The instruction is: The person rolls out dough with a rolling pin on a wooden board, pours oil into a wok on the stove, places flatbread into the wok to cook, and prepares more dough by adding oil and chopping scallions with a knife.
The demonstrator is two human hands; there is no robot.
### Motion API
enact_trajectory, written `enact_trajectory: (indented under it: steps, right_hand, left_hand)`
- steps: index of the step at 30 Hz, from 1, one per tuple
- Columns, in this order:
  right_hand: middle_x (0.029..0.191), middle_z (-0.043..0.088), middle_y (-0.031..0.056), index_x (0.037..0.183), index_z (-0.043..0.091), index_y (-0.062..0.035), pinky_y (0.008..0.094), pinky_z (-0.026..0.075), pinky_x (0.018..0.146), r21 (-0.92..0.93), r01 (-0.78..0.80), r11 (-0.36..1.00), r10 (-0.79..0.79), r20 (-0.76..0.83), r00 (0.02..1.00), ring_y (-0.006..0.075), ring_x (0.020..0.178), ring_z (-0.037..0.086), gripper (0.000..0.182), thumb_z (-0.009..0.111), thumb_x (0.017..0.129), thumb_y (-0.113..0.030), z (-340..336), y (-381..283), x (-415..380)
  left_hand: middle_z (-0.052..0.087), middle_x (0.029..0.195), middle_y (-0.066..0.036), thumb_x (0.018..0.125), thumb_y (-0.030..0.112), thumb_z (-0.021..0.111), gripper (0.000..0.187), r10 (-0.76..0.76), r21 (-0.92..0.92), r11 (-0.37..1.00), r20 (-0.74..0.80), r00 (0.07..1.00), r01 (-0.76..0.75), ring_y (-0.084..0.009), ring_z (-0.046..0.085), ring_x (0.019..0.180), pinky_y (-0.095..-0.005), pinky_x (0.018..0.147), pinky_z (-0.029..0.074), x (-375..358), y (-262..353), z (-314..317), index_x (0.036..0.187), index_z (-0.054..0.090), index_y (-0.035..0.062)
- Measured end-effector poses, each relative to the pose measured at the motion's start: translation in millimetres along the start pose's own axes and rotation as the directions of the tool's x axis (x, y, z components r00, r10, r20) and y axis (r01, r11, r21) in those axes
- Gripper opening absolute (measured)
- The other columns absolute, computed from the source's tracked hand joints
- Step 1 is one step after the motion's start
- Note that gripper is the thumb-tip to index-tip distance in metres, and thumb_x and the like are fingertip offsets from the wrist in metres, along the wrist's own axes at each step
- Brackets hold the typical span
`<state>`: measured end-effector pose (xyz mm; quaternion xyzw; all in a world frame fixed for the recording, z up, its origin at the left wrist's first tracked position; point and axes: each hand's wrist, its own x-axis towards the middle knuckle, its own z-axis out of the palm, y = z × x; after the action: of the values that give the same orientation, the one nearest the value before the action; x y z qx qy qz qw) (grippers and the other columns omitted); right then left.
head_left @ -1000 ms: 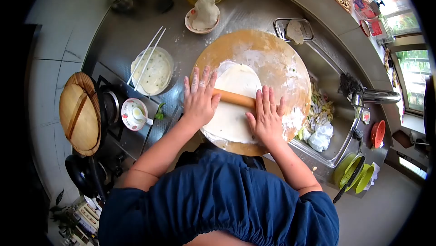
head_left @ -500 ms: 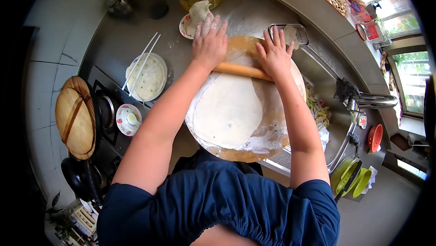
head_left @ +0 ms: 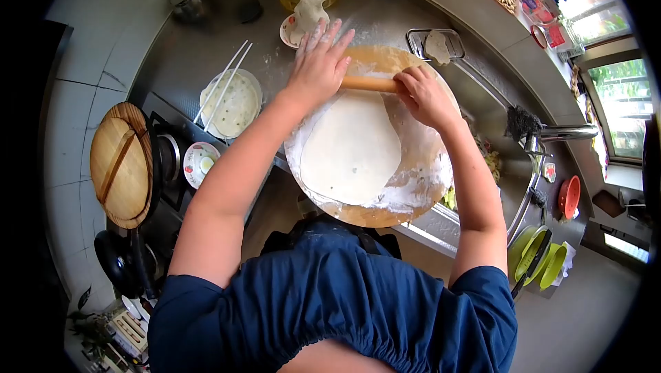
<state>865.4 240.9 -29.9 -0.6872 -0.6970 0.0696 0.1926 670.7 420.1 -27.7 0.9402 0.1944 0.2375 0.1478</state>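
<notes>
Watching remotely, I see the right hand (head_left: 424, 96), flat moments ago, curled round the pin (head_left: 370, 84) at the far edge of the dough (head_left: 350, 149) on the board (head_left: 375, 217), so only 1 end is gripped, the left hand (head_left: 317, 70) open.

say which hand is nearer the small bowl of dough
Left. The left hand is close beside the small bowl; the right hand is farther off to the right, on the right end of the rolling pin.
</notes>
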Motion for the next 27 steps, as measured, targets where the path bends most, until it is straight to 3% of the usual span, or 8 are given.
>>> enact_trajectory:
  steps: [2,6,8,10,13,16,20,27]
  right_hand:
    - [0.102,0.058,0.0113,0.105,0.058,-0.0028,0.0390,0.046,0.084,0.019,-0.025,1.000,0.027,-0.118,0.993,0.0316,0.097,0.053,0.026,0.062,0.080,-0.009,-19,-32,-7]
    - [0.097,0.055,0.0112,0.102,0.058,-0.0051,0.0387,0.046,0.083,0.070,-0.168,0.983,0.168,0.006,0.986,0.0309,0.094,0.055,0.024,0.064,0.080,-0.012,4,-70,-59]
    - [0.120,0.053,0.0155,0.116,0.054,-0.0022,0.0437,0.035,0.101,-0.035,-0.213,0.976,0.216,0.136,0.967,0.0327,0.114,0.049,0.047,0.066,0.080,-0.030,19,-78,-83]
    - [0.141,0.040,0.0185,0.133,0.043,-0.0004,0.0479,0.024,0.110,-0.232,-0.237,0.943,0.229,-0.063,0.971,0.0328,0.134,0.034,0.067,0.061,0.083,-0.041,34,-99,-95]
    - [0.150,0.029,0.0181,0.143,0.032,-0.0010,0.0510,0.017,0.113,-0.325,-0.322,0.889,0.369,0.095,0.925,0.0317,0.141,0.022,0.077,0.056,0.085,-0.046,33,-139,-123]
    - [0.147,0.034,0.0170,0.140,0.037,-0.0012,0.0505,0.018,0.113,-0.234,-0.352,0.906,0.383,0.103,0.918,0.0309,0.139,0.028,0.069,0.057,0.087,-0.041,38,-165,-167]
    - [0.147,0.037,0.0143,0.140,0.040,-0.0056,0.0503,0.014,0.114,-0.206,-0.468,0.859,0.438,-0.179,0.881,0.0289,0.139,0.029,0.056,0.051,0.091,-0.031,40,-137,-135]
    - [0.151,0.028,0.0158,0.144,0.031,-0.0044,0.0516,0.013,0.114,-0.351,-0.443,0.825,0.472,-0.004,0.881,0.0298,0.142,0.022,0.063,0.051,0.091,-0.034,61,-181,-167]
  left_hand:
    - [0.032,0.150,-0.012,0.092,0.026,0.050,0.051,0.037,0.044,0.998,0.031,0.999,-0.038,-0.0350,0.021,0.141,-0.0535,0.113,0.017,1,1,-11,0.141,0.041,0.0151]
    - [0.027,0.152,-0.010,0.094,0.031,0.046,0.053,0.049,0.173,0.980,0.254,0.966,-0.096,-0.0334,0.018,0.142,-0.0545,0.114,0.013,-40,11,-17,0.144,0.036,0.0177]
    - [0.025,0.153,-0.010,0.093,0.033,0.046,0.056,0.026,0.241,0.964,0.329,0.944,-0.111,-0.0324,0.018,0.143,-0.0545,0.114,0.012,-80,22,-9,0.146,0.033,0.0178]
    - [0.023,0.154,-0.010,0.093,0.036,0.045,0.059,0.013,0.215,0.972,0.346,0.938,-0.093,-0.0321,0.018,0.143,-0.0544,0.114,0.012,-115,36,-12,0.147,0.030,0.0159]
    - [0.023,0.154,-0.011,0.093,0.040,0.044,0.063,0.048,0.161,0.978,0.438,0.898,-0.131,-0.0325,0.018,0.143,-0.0536,0.114,0.012,-150,52,-18,0.148,0.027,0.0135]
    - [0.024,0.154,-0.011,0.094,0.040,0.043,0.062,0.114,0.003,0.990,0.567,0.816,-0.141,-0.0320,0.018,0.143,-0.0535,0.114,0.012,-183,66,-34,0.147,0.028,0.0123]
    - [0.025,0.153,-0.012,0.095,0.035,0.043,0.057,0.024,0.049,0.998,0.336,0.941,-0.042,-0.0322,0.019,0.142,-0.0548,0.113,0.013,-160,52,-35,0.145,0.032,0.0110]
    - [0.029,0.151,-0.012,0.091,0.032,0.049,0.061,0.062,0.083,0.991,0.434,0.899,-0.108,-0.0351,0.022,0.141,-0.0574,0.111,0.017,-199,59,-38,0.145,0.031,0.0093]
